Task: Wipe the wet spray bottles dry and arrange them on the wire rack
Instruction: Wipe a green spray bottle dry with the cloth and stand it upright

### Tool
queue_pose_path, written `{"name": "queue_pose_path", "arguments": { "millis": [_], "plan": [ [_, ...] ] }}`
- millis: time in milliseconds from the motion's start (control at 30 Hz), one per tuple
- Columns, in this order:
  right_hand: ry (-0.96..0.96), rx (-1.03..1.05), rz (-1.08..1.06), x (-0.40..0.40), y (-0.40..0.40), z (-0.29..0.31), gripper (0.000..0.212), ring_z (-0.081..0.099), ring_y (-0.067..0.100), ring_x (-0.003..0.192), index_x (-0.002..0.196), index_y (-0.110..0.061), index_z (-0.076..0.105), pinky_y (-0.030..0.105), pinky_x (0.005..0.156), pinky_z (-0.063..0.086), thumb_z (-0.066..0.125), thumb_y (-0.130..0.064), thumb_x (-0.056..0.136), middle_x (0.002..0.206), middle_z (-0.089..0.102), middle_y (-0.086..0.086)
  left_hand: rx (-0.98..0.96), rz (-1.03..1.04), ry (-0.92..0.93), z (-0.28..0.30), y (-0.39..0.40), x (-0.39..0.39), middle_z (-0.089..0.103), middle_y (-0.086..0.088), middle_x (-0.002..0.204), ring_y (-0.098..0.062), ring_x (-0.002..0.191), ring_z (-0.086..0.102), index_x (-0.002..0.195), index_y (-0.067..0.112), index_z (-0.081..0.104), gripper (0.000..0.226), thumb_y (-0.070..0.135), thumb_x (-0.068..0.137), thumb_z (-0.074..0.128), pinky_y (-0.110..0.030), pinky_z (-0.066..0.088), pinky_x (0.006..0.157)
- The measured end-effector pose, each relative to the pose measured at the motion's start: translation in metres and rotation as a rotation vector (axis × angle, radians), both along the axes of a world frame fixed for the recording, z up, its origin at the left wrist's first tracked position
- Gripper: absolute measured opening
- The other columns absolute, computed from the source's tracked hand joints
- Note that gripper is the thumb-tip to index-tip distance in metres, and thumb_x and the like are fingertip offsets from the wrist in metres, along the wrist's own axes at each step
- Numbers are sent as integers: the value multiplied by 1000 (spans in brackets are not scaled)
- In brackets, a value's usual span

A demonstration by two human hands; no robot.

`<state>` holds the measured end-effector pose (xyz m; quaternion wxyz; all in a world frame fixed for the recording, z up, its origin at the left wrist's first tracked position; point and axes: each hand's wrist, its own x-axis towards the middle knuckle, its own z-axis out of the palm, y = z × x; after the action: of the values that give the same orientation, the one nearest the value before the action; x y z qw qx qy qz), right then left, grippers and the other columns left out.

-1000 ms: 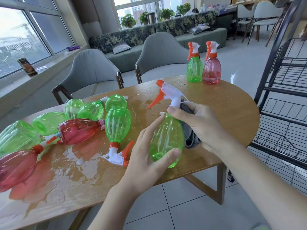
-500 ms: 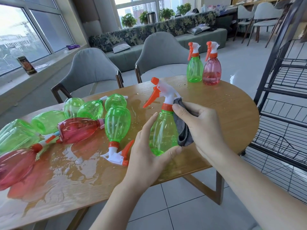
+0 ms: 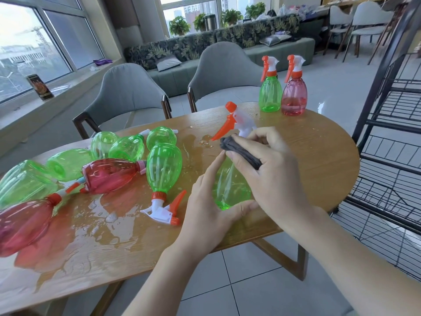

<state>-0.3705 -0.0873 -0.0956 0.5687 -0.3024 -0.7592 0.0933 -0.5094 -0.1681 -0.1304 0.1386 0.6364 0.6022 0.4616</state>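
**Green bottle in both hands, cloth at its neck**

We see a green bottle (image 3: 230,185) held just above the table's near edge, tilted, with its white and orange sprayer (image 3: 237,120) pointing away and to the left. The left hand (image 3: 209,213) is clamped on the lower body, thumb under the base and index finger stretched up along the side. The right hand (image 3: 271,169) is closed on a grey cloth (image 3: 241,151) and presses it against the bottle's shoulder, just below the sprayer.

Left of the held bottle, another green bottle (image 3: 164,167) lies on the wet table (image 3: 319,156) with its sprayer towards the near edge. Touching it on the left is a red bottle (image 3: 109,175) on its side. More green bottles (image 3: 127,147) lie behind these, and further green and red ones crowd the table's left end; there the view blurs, so we cannot count them surely. A puddle (image 3: 102,215) spreads along the near left part of the top.

At the far right edge a green bottle (image 3: 270,92) and a red one (image 3: 294,94) stand upright, side by side, perhaps touching.

The black wire rack (image 3: 391,115) stands just beyond the table's right end. Two grey chairs (image 3: 127,92) sit at the far side.
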Motion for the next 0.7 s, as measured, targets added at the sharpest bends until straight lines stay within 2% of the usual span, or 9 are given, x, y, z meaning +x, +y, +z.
{"name": "queue_pose_path", "arguments": {
  "millis": [67, 167, 267, 333, 367, 500, 633, 700],
  "plan": [
    [-82, 16, 33, 2, 5, 3, 32, 58, 20, 97, 126, -10, 73, 26, 87, 49, 72, -20, 96, 107, 57, 5, 3, 5, -9, -1, 0, -1, 43, 40, 154, 10, 149, 35, 148, 74, 23, 95, 62, 78, 86, -15, 30, 116],
    [-162, 51, 116, 12, 9, 6, 31, 58, 16, 94, 126, -10, 73, 21, 85, 47, 73, -15, 96, 107, 58, 3, -2, 5, -38, -2, -2, -3, 38, 53, 147, 19, 146, 31, 144, 77, 21, 89, 59, 83, 83, 0, 26, 108],
    [-182, 71, 84, 27, 15, 2, 31, 58, 9, 90, 123, -9, 74, 16, 81, 46, 75, -11, 93, 106, 63, 5, 6, -4, -85, -2, -3, -4, 38, 54, 147, 20, 146, 31, 156, 60, 28, 89, 54, 84, 82, 3, 25, 107],
    [-193, 66, 11, 37, 23, -2, 29, 61, 14, 85, 119, -9, 76, 22, 78, 48, 78, -10, 90, 104, 66, 6, 3, 4, -119, -2, -4, -5, 38, 56, 144, 24, 143, 30, 159, 51, 32, 90, 52, 84, 82, 5, 25, 105],
    [-186, 63, -19, 42, 27, -3, 28, 62, 16, 83, 117, -9, 77, 23, 76, 48, 80, -10, 89, 103, 67, 6, -2, 6, -128, -1, -4, -5, 38, 57, 142, 26, 142, 30, 159, 51, 33, 90, 51, 84, 82, 6, 25, 103],
    [-56, 134, -53, 47, 29, 7, 24, 61, 10, 85, 112, -7, 78, 9, 78, 44, 81, -13, 89, 102, 72, 7, -15, 0, -107, 3, -4, -4, 41, 57, 140, 25, 140, 35, 154, 56, 36, 87, 52, 82, 84, 6, 27, 101],
    [41, 181, -64, 38, 26, 23, 25, 66, 13, 96, 115, -3, 74, 15, 86, 51, 76, -13, 93, 107, 73, 7, -22, 2, -73, 4, -4, -2, 48, 48, 143, 20, 139, 41, 153, 57, 38, 87, 51, 82, 86, 4, 31, 102],
    [111, 184, -80, 32, 28, 29, 23, 66, 12, 94, 113, -3, 73, 16, 83, 52, 76, -14, 93, 104, 73, 6, -20, 6, -37, 3, -3, -1, 50, 43, 144, 17, 140, 42, 153, 61, 36, 88, 53, 82, 87, 3, 31, 103]
  ]
}}
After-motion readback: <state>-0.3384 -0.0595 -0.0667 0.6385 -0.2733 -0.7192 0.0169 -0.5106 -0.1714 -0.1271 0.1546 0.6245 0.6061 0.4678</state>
